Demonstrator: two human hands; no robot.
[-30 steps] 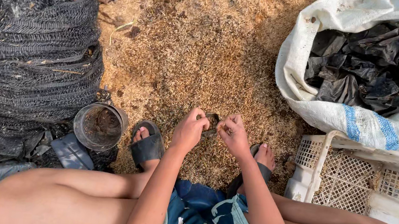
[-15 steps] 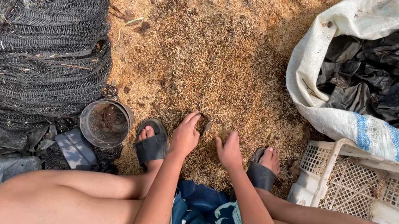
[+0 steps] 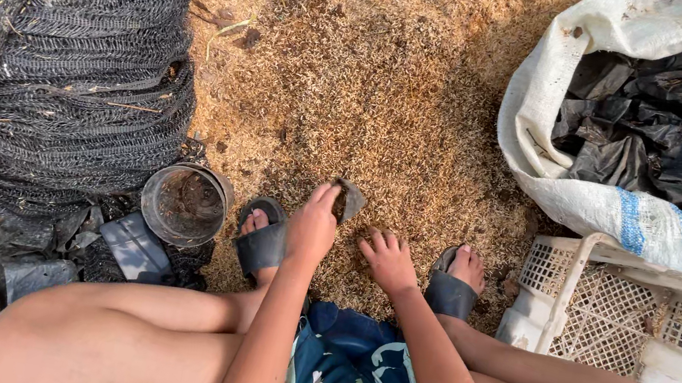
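Our left hand point(image 3: 313, 230) has its grip pinched on a small dark plastic piece point(image 3: 348, 201), lifted just above the husk-strewn ground point(image 3: 374, 88). Our right hand point(image 3: 389, 262) rests beside it, fingers spread, holding nothing. The white sack point(image 3: 626, 212), well right, already holds dark plastic.

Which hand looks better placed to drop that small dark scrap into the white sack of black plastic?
Probably the left hand: its fingers already pinch the dark scrap. The right hand is empty, spread on the husk-covered ground, though it sits nearer the white sack, which lies on the right.
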